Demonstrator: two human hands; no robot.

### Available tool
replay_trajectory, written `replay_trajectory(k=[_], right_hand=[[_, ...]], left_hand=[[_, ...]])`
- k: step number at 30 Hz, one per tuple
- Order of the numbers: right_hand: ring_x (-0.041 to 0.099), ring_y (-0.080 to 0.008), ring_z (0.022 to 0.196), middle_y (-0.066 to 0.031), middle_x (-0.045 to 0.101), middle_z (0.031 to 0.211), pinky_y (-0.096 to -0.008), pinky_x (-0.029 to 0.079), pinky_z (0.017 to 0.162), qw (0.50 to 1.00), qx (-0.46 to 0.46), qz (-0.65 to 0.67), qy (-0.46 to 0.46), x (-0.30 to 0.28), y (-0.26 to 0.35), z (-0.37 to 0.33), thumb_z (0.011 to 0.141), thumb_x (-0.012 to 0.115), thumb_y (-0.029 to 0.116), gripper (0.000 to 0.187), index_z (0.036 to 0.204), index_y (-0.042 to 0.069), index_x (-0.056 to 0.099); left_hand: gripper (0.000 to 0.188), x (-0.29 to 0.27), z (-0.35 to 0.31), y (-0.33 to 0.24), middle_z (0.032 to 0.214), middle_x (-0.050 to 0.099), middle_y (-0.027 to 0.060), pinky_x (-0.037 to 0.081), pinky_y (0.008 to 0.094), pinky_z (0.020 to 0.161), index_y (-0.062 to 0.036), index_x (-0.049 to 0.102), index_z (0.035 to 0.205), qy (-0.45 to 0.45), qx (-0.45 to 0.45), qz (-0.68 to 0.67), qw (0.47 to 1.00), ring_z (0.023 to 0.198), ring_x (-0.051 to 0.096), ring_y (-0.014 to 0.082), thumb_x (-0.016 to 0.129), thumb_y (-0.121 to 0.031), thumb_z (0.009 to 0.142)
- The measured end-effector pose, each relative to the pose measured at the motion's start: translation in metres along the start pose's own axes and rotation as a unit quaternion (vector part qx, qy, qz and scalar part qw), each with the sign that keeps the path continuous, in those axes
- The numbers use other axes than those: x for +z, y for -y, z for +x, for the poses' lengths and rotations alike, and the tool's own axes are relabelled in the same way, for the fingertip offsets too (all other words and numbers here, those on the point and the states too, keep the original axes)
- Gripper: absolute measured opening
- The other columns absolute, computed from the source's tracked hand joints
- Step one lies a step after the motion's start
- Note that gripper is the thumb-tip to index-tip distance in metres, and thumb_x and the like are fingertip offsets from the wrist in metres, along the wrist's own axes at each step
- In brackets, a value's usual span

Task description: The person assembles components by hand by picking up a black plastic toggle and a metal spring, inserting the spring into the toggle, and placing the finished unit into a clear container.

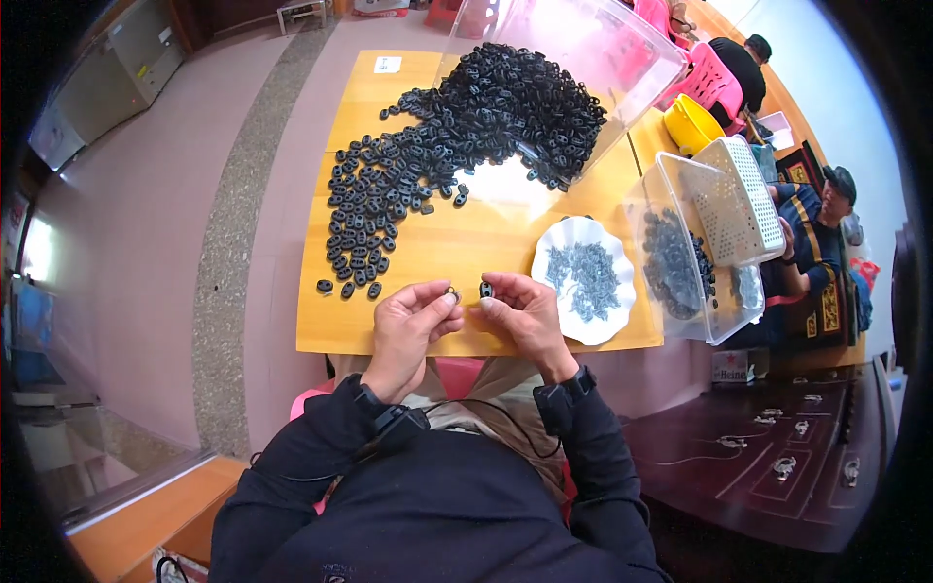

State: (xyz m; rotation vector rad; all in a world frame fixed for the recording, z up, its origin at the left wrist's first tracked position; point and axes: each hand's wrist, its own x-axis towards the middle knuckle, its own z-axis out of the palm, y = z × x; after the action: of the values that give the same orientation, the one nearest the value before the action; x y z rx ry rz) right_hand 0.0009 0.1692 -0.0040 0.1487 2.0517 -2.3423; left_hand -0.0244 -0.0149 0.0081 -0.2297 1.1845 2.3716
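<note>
Near the front edge of the wooden table, my left hand (413,325) pinches a small brownish metallic-looking piece (452,292) between thumb and fingertips; its exact kind is too small to tell. Beside it, a short gap away, my right hand (530,316) grips a black oval piece with two holes (486,290), held upright. Ahead of both hands lies a big heap of similar black two-hole pieces (525,107), spreading toward the left side of the table. To the right of my right hand, a white scalloped plate (590,333) carries many small clear-grey pieces (588,277).
A large clear bin (641,63) lies open around the back of the heap. At the right stands a clear box (719,328) containing black pieces, with a white perforated basket (743,199) over it. Behind is a yellow bowl (692,124). Two other people sit along the right.
</note>
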Motion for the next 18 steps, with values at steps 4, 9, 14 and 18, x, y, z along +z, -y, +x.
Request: replay_trajectory(k=[4, 9, 14, 18], right_hand=[[0.064, -0.0108, 0.078, -0.0075, 0.066, 0.090, -0.0235, 0.054, 0.071, 0.999, -0.025, -0.031, -0.016, 0.0062, 0.0043, -0.0019, 0.091, 0.061, 0.004, 0.023, 0.111, -0.007, 0.059], [0.065, -0.0122, 0.078, -0.0087, 0.067, 0.089, -0.0242, 0.055, 0.072, 0.998, -0.040, -0.048, 0.000, 0.0003, -0.0020, -0.0011, 0.092, 0.060, 0.006, 0.019, 0.106, -0.007, 0.060], [0.065, -0.0126, 0.076, -0.0080, 0.067, 0.088, -0.0249, 0.056, 0.073, 0.998, 0.007, 0.051, -0.032, 0.0044, 0.0024, -0.0021, 0.092, 0.060, 0.004, 0.019, 0.107, -0.007, 0.060], [0.064, -0.0123, 0.079, -0.0073, 0.066, 0.090, -0.0257, 0.057, 0.073, 1.000, 0.011, 0.023, -0.010, 0.0064, 0.0007, -0.0033, 0.090, 0.061, 0.001, 0.024, 0.113, -0.006, 0.059]], left_hand=[[0.022, 0.0029, -0.0013, -0.0026, 0.095, 0.066, 0.0117, 0.057, 0.0269, 0.073, 0.0039, 0.058, 0.110, -0.008, -0.011, 0.009, 1.000, 0.081, 0.065, 0.0152, 0.061, -0.001, 0.089], [0.023, 0.0045, -0.0007, -0.0040, 0.095, 0.066, 0.0117, 0.057, 0.0274, 0.072, 0.0041, 0.057, 0.111, -0.019, -0.021, 0.014, 0.999, 0.081, 0.065, 0.0156, 0.061, -0.001, 0.089], [0.023, 0.0029, 0.0002, -0.0028, 0.095, 0.066, 0.0115, 0.057, 0.0276, 0.072, 0.0029, 0.058, 0.110, -0.007, -0.025, 0.013, 1.000, 0.081, 0.066, 0.0160, 0.062, -0.002, 0.088], [0.023, 0.0026, 0.0007, -0.0029, 0.093, 0.067, 0.0111, 0.057, 0.0275, 0.072, 0.0019, 0.058, 0.110, -0.011, -0.030, 0.016, 0.999, 0.079, 0.066, 0.0160, 0.063, -0.002, 0.088]])
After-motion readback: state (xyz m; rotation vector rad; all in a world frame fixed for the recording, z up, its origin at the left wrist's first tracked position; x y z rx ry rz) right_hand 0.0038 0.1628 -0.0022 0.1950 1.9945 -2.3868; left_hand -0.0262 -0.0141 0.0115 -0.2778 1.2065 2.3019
